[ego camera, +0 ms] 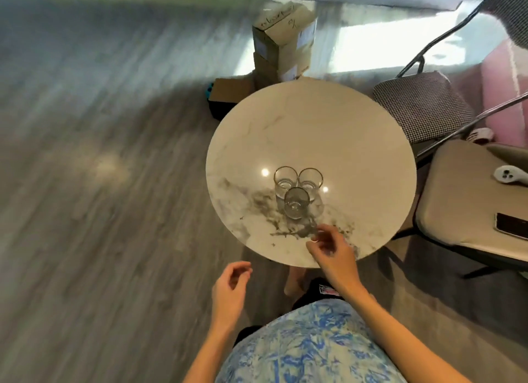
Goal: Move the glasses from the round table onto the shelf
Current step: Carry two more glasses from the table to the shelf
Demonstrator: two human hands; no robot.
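While all three clear gold-rimmed drinking glasses stand clustered on the round marbled white counter, I judge nothing moved yet (no shelf in view). My right hand, loosely open and empty, hovers just short of them; my left hand, curled, empty, hangs off the counter's edge.

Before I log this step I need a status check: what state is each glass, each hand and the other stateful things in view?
Left gold-rimmed glass: upright, empty, on the round table.
Right gold-rimmed glass: upright, empty, beside it.
Dark glass: upright, empty, nearest the person.
Right hand: open, over the table edge, holding nothing.
Left hand: open, off the table, empty.
Phone: lying flat, screen dark.
Top cardboard box: closed.
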